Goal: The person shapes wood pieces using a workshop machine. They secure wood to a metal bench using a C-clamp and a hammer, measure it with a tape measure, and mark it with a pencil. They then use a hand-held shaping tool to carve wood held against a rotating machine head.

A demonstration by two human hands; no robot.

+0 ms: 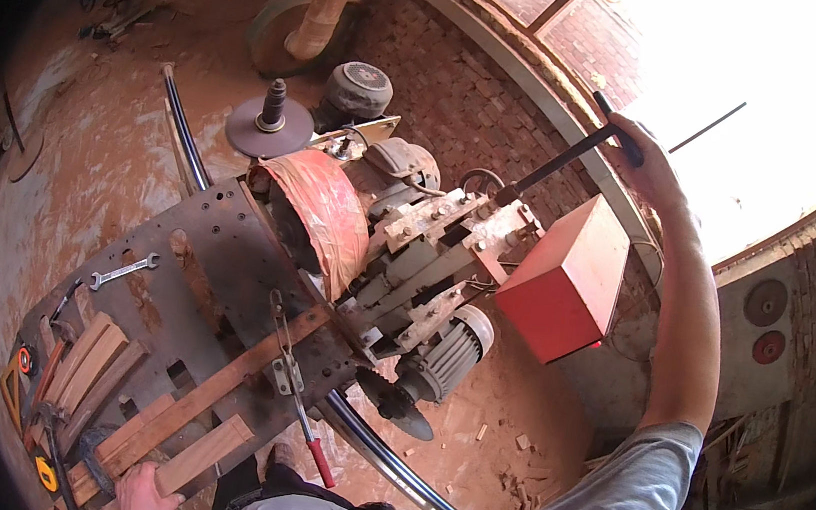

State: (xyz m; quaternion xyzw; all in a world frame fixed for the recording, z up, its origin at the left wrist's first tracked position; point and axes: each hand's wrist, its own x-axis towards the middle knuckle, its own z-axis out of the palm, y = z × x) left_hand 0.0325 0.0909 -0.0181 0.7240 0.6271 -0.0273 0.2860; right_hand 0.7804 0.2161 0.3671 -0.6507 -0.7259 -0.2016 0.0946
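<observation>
The right hand (651, 167) wraps round a lever (561, 166) angling up from the machine (435, 214), likely for leverage; the left hand (144, 499) curls round a board (204, 453) on the surface (253, 249), perhaps steadying it.

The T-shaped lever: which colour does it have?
The lever is black; the head view shows it best.

The right arm (697, 328) is stretched out toward 2 o'clock, and the right grip (653, 168) is curled closed at its end. The left grip (146, 501) is held low toward 7 o'clock, partly cut off below.
</observation>
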